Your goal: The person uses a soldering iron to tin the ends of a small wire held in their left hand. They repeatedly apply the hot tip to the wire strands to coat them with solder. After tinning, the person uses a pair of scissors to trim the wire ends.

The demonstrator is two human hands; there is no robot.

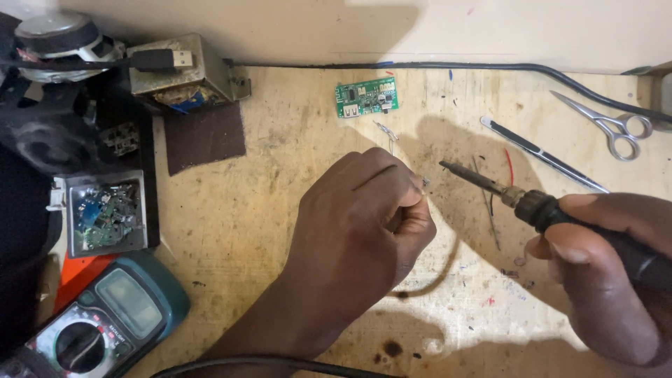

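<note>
A green circuit board (367,97) is seen at the far centre of the wooden desk (231,210). Scissors (610,126) and tweezers (542,154) are laid at the far right. A multimeter (98,322) is placed at the near left, with a tray of parts (105,213) beyond it.

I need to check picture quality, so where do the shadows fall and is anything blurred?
Head view: hard light throws dark shadows of both hands onto the wooden bench, darkest behind the soldering iron; the top wall looks washed out; the green circuit board stays sharp, and the multimeter is cropped at the corner.
</note>
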